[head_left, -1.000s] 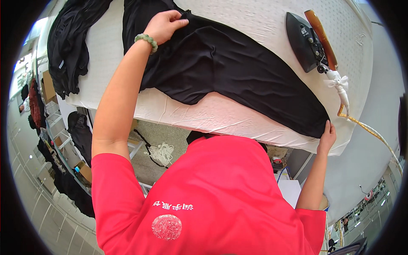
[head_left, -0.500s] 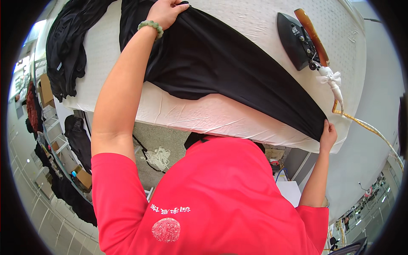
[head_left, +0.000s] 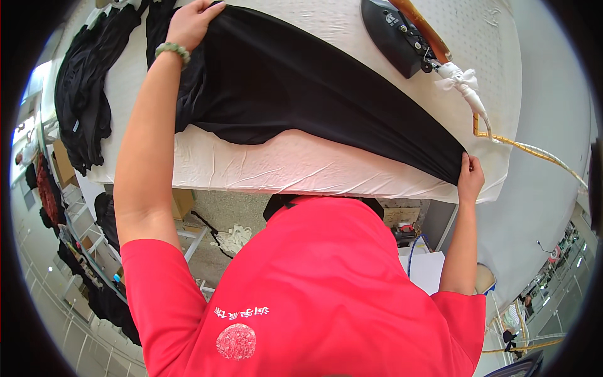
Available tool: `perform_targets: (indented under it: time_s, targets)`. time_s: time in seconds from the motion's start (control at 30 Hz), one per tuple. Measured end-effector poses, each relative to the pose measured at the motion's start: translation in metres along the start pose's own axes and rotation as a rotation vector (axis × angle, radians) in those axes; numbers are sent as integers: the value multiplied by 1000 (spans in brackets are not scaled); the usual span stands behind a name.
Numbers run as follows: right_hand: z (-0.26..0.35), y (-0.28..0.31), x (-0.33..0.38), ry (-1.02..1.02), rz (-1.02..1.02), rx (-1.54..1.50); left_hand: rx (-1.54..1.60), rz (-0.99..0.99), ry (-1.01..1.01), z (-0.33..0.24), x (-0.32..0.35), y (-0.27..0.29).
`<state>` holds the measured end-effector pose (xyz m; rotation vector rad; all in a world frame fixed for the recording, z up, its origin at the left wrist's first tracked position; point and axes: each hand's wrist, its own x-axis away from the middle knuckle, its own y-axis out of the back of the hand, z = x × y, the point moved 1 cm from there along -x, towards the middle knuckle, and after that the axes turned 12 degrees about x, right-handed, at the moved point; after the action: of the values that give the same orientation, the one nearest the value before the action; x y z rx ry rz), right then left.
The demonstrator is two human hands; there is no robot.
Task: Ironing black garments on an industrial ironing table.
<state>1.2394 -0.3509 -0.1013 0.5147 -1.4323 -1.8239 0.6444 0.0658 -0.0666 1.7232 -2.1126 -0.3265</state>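
Observation:
A black garment point(head_left: 295, 81) lies stretched across a white padded ironing table point(head_left: 245, 166), tapering toward the right. My left hand point(head_left: 191, 24), wearing a green bead bracelet, pinches its far left edge. At the narrow right end, near the table's front corner, my right hand point(head_left: 470, 179) has its fingers closed on the cloth. Between the two hands the fabric is drawn nearly flat, with gathered folds below my left wrist. Beyond it stands a dark iron point(head_left: 392, 34) with a wooden handle, touched by neither hand.
More dark clothing point(head_left: 85, 100) hangs over the table's left side. From the iron, a white-wrapped hose point(head_left: 471, 94) and a yellow cord point(head_left: 534, 149) run right. White cloth strips point(head_left: 233, 240) lie on the floor below. Cartons and dark garments point(head_left: 113, 308) line a rack at left.
The whole view has shifted, so table and iron sit farther left and higher. My hands keep their grip and appear slightly farther apart, with the garment pulled flatter on its left part.

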Motion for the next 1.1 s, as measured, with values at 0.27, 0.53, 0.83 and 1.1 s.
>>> perform_targets:
  time_s: [0.27,0.53,0.83,1.1]
  targets:
    - [40,18,16,253,-112,-158,719,-331,-253,-71,206,94]
    - [152,36,39,945,141,-102,1563,-959,328,54,418,29]
    - [299,-10,-70,939,-281,248,1009,-1047,705,96,443,-108]
    - [299,-25,-91,882,-394,354,1037,-1246,-61,-42,478,-46]
